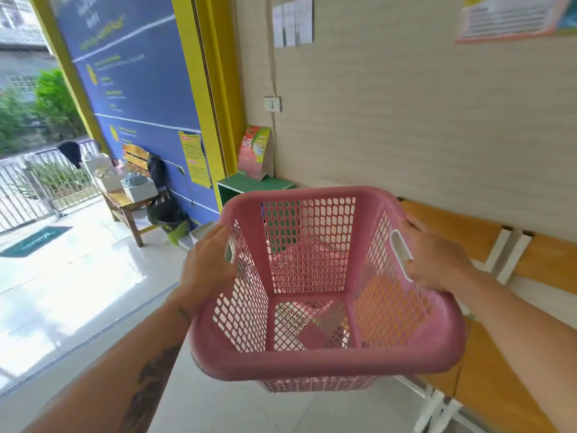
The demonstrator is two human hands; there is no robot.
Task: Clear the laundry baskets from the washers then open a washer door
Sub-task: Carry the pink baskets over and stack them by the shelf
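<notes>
Left grip (207,265): closed on the basket (312,364) handle, forearm bare, stretched forward.
Right grip (437,260): clasps the opposite handle, forearm bare, stretched forward.

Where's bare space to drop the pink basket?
Both hands, left hand and right hand, hold the pink basket. Free: the white tiled floor left of it, and the wooden bench seat on the right. Crowded: the wooden table by the blue wall, stacked with boxes; a green bin sits beside it.
</notes>
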